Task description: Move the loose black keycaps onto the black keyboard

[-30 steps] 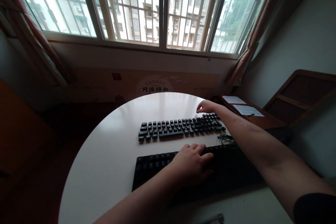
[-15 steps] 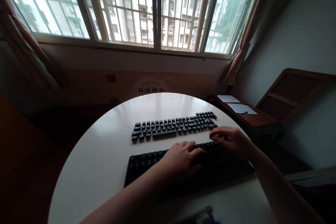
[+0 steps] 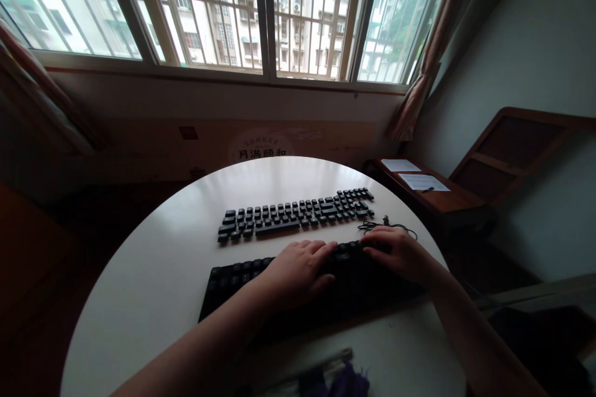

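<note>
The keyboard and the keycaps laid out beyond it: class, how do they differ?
The keyboard has one continuous body, whereas the laid-out keycaps are separate pieces.
The keycaps lie nearer the far edge of the white table; the keyboard lies closer in.
The left hand rests on the keyboard; no hand touches the laid-out keycaps.
Both look dark.
</note>
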A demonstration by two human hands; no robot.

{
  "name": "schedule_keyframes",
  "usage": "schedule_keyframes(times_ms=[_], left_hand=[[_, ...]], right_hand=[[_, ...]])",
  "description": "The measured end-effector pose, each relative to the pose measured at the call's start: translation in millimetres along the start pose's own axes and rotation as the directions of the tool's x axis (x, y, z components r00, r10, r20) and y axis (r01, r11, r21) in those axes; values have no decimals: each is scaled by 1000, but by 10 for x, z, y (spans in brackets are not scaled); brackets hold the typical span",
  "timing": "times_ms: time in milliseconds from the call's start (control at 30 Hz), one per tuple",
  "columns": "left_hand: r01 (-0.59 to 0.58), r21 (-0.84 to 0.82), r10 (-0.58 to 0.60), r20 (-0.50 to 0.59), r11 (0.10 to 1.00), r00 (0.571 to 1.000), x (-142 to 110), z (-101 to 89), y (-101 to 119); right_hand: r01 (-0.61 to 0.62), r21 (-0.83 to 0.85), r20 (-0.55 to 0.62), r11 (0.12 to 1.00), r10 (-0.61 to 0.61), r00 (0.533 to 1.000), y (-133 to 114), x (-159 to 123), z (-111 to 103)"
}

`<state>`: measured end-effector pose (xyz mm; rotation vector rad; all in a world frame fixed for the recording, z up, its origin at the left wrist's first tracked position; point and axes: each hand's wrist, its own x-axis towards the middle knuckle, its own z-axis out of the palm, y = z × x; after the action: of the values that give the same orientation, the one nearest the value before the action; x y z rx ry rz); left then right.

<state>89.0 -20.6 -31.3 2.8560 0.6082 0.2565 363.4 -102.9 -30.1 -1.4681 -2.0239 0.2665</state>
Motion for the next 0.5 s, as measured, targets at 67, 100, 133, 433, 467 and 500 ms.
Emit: schedule_keyframes(times_ms=[67, 100, 133, 433, 467, 500], left_hand=[[-2, 1, 2, 2, 1000, 1000, 6, -2, -1], [-4, 1, 4, 3, 1000, 1000, 8, -3, 0], [-5, 1, 5, 4, 1000, 1000, 9, -5, 1], [-20, 4, 20, 22, 1000, 1000, 4, -24, -2], [-22, 7, 22, 23, 1000, 999, 4, -25, -2], [-26, 9, 25, 26, 1000, 999, 4, -28, -1]], right_hand=[[13, -18, 30, 1000, -12, 999, -14, -7, 16], [18, -31, 42, 999, -16, 999, -22, -8, 25], [22, -48, 53, 999, -19, 998, -32, -7, 34], [-9, -154, 114, 988, 27, 993, -150, 15, 84], [-13, -154, 119, 988, 31, 992, -148, 16, 85], [-16, -154, 123, 988, 35, 992, -145, 16, 84]])
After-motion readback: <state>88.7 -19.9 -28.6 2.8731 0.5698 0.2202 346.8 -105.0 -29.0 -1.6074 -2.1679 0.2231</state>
